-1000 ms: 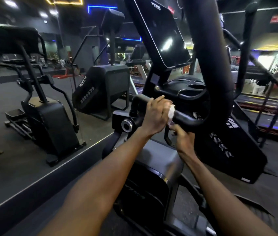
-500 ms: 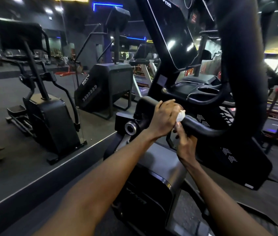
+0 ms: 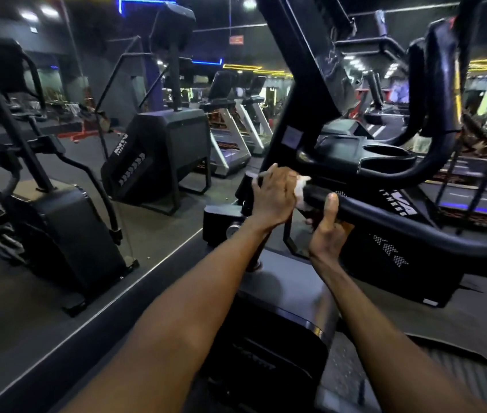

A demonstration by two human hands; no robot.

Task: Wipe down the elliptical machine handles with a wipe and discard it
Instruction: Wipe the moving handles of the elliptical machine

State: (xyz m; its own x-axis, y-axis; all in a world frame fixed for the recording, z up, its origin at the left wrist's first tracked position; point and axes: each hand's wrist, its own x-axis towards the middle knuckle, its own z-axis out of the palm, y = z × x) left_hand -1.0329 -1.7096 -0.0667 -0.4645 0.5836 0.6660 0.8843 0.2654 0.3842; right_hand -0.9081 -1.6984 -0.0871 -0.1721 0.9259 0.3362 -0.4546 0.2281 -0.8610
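Left hand (image 3: 272,195): I see its fingers curled over the top of the black handle (image 3: 364,208), knuckles toward me, wrapped tight around the bar. The white wipe (image 3: 302,190) is bunched under that palm; only a crumpled edge shows, sticking out on the right side of the hand, pressed against the bar between my two hands. How much of the wipe lies under the fingers I cannot tell. Right hand (image 3: 327,234): it comes up from below the same bar, just beside the wipe, thumb straight and laid up against the near face of the handle, the other fingers curled around the underside, mostly hidden behind the bar. The thumb sits close to the wipe's edge; whether it touches I cannot tell. Outward: the handle runs from a pivot at the left, down and to the right, then sweeps up into a thick loop. Above it stands the machine's console tray (image 3: 385,156) with its cup wells, and the tilted screen post behind. Below my forearms is the grey housing (image 3: 284,296). On the left a mirror wall (image 3: 57,174) shows other gym machines; the frame is somewhat blurred.
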